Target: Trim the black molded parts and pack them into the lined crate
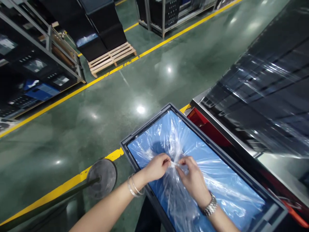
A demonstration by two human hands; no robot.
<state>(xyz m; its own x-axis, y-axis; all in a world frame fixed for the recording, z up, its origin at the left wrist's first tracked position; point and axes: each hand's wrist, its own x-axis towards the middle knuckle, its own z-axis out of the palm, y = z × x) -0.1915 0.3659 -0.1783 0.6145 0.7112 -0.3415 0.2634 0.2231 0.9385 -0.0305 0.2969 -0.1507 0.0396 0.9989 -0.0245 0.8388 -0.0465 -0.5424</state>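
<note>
A dark grey crate lies in front of me, its rim running round a clear plastic bag. Through the film shows a flat blue surface. The bag is gathered into a twisted neck near the middle, with creases fanning out from it. My left hand, with bangles at the wrist, pinches this neck from the left. On the other side, my right hand, wearing a metal watch, has thumb and forefinger closed on the same neck. Whether a tie is wrapped round it is too small to tell.
Film-wrapped dark crates are stacked at right, beside a red and metal edge. A round grey base with a pole stands at lower left. Beyond the green floor are a wooden pallet and metal racks.
</note>
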